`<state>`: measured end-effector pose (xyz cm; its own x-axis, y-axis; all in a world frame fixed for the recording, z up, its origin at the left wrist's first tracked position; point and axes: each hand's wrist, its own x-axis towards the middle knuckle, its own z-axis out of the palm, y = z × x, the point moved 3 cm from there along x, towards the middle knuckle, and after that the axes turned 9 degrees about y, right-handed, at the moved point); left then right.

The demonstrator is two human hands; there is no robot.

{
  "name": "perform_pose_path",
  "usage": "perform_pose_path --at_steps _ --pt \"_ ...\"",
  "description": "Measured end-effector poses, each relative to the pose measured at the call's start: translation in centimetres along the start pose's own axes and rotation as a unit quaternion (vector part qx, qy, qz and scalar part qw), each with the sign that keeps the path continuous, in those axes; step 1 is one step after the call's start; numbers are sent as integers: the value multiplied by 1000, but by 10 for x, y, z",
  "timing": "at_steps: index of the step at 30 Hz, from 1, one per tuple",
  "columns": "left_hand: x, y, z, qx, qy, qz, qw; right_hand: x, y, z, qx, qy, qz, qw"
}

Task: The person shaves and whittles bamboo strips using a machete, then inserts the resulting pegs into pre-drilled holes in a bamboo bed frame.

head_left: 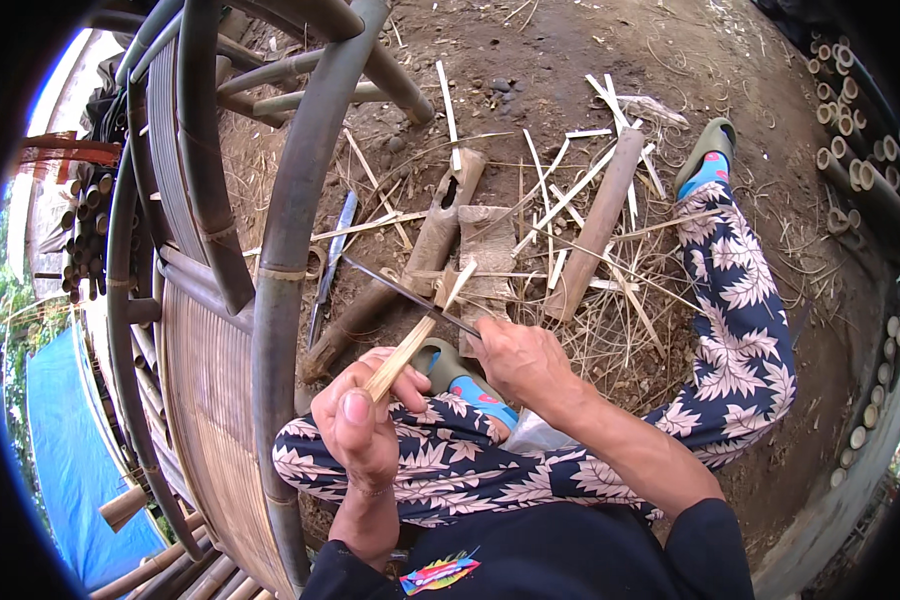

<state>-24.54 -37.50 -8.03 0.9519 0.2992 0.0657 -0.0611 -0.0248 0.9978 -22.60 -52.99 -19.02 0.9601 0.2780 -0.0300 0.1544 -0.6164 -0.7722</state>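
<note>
Strip (408, 346) in left hand (358, 418); knife (390, 284) in right hand (522, 362), across strip. Frame (288, 235) left of both. Log (432, 242) on ground (590, 50) ahead; tool (336, 243) between frame and log.

Left hand (360, 420) curled; right hand (526, 366) clenched, right forearm (638, 453) slanting inward

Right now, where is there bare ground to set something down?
Bare soil shows between the right trouser leg and the row of bamboo ends. Soil right of the grey pebbles looks fairly open too. It is crowded beyond the left hand and right hand, where pale strips, bamboo pieces and thin shavings litter the ground. The bamboo frame fills the left side.
</note>
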Motion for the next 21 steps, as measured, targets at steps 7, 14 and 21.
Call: perform_pose_path --at_steps 7,14,21 --pt "5 -3 -6 -3 -4 -8 1000 4 -41 -14 68 46 -93 992" --pt "6 -2 -9 38 -24 -10 999 14 8 15 25 -10 12 1000" --pt "16 -4 -11 32 -10 7 999 12 12 20 19 15 -1 1000"
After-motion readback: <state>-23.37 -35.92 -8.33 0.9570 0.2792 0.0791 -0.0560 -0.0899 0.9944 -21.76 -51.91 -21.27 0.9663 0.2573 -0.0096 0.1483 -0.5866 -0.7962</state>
